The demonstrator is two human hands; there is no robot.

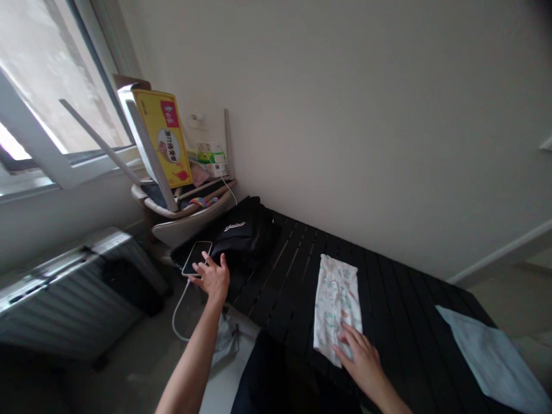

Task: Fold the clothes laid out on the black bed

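L hand (pixel 212 277) on blk phone (pixel 196 258), grip unclear; R hand (pixel 359 357) flat, open on printed cloth (pixel 337 305) on slatted bench (pixel 401 299)

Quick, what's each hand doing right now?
Left hand: open, touching the phone, no clear grip.
Right hand: open, resting on the printed cloth, not gripping.

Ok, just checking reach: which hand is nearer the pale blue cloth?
Right. The right hand rests on the patterned cloth, apart from the blue cloth; the left hand is farther, on the phone.
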